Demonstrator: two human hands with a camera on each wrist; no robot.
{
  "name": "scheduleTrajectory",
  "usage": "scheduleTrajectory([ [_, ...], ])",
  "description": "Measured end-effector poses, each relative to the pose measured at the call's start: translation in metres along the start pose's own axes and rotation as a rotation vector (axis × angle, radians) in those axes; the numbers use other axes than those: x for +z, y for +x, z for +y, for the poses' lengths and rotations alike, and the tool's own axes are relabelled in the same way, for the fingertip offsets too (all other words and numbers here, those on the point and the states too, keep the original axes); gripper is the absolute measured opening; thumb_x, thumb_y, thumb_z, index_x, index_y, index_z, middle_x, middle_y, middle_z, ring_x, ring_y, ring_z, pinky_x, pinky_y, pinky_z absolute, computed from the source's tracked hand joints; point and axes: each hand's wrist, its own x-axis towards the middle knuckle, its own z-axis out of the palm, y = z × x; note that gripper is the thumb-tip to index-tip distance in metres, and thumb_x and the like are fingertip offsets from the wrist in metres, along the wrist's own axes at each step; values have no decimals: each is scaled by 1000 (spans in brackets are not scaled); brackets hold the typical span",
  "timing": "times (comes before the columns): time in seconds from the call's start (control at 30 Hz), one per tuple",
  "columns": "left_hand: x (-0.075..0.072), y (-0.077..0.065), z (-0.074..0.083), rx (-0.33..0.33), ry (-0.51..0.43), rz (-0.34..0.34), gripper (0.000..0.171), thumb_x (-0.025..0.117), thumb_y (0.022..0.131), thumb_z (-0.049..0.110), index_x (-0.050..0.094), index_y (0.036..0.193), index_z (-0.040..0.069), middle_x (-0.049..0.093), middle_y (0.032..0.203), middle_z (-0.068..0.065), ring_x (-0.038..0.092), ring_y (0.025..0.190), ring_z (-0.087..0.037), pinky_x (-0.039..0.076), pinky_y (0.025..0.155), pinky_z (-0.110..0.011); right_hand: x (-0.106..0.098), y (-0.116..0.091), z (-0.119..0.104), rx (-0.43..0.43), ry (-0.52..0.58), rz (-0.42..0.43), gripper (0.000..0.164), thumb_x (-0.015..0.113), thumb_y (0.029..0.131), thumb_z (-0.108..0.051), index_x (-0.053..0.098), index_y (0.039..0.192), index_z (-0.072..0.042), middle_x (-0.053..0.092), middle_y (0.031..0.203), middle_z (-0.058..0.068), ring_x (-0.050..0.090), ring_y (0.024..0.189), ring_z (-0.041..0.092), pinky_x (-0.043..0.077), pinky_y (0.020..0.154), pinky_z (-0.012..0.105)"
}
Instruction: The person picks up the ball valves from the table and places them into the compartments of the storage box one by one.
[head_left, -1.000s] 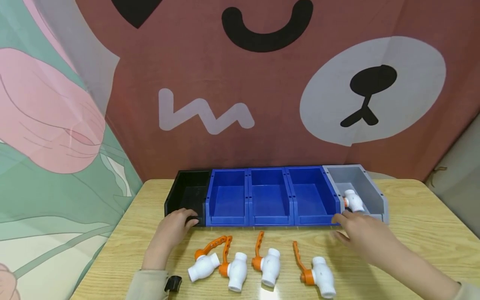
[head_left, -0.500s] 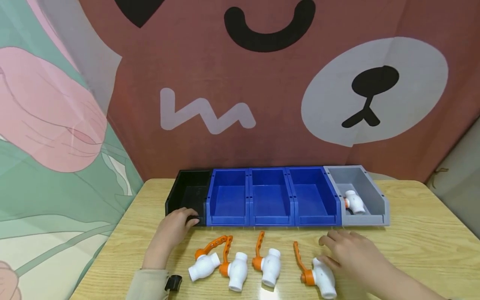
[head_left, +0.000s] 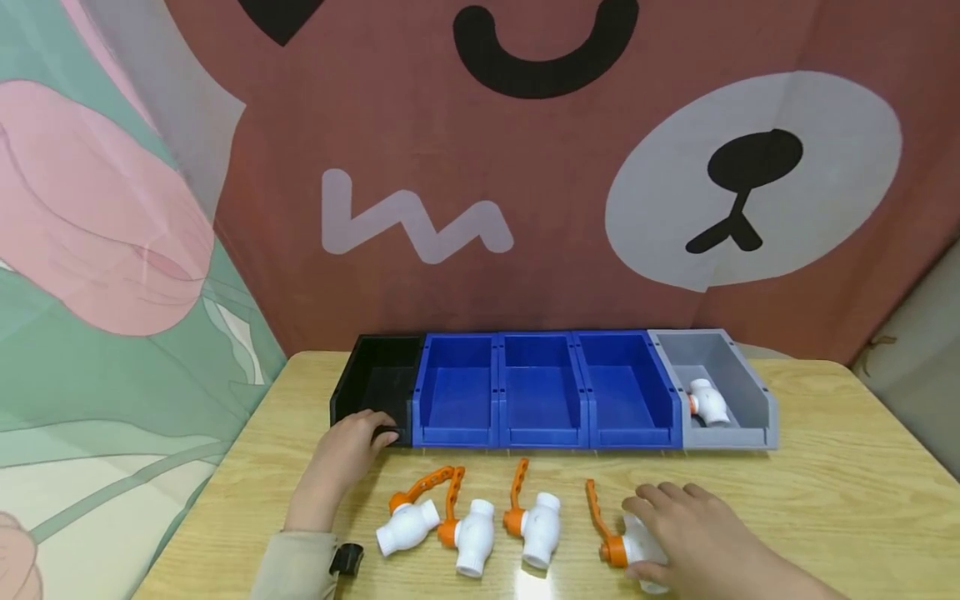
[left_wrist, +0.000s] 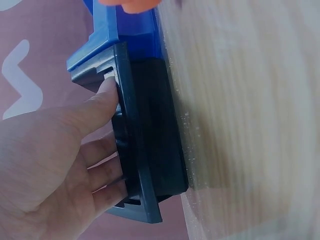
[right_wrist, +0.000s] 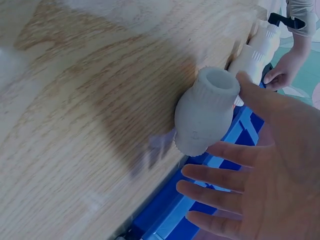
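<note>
My left hand (head_left: 348,450) grips the front rim of the black bin (head_left: 381,379). In the left wrist view its thumb (left_wrist: 107,92) lies on the rim and its fingers reach into the bin. My right hand (head_left: 686,533) is over the rightmost white ball valve (head_left: 636,546), partly hiding its body. The orange lever (head_left: 595,508) of that valve points away toward the bins. In the right wrist view, the valve's white body (right_wrist: 205,115) stands between my thumb and spread, mostly straight fingers; the thumb is right at its end.
Three more ball valves (head_left: 542,531) with orange levers lie in a row to the left. Three blue bins (head_left: 543,437) stand between the black bin and a grey bin (head_left: 757,437), which holds another ball valve (head_left: 708,403). A cloth backdrop (head_left: 420,300) hangs behind the table (head_left: 825,492).
My right hand has come back from the front of the grey bin, down over the rightmost ball valve. The left hand stays at the black bin.
</note>
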Motion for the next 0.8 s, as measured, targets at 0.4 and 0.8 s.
scheduleTrajectory([
  [0.4, -1, 4, 0, 8, 7, -2, 15, 71, 93, 18, 73, 101, 6, 69, 96, -8, 67, 92, -30, 55, 86, -47, 12, -3, 2, -39, -56, -54, 93, 59, 70, -83, 64, 122, -6, 65, 115, 11, 62, 100, 33, 53, 80, 55],
  [0.8, -2, 1, -1, -15, 6, -20, 15, 70, 93, 18, 73, 102, 6, 69, 96, -9, 67, 93, -30, 55, 86, -47, 20, 4, 1, -112, -8, -62, 70, 72, 68, -73, 62, 109, -17, 57, 98, -4, 58, 81, 15, 54, 66, 40],
])
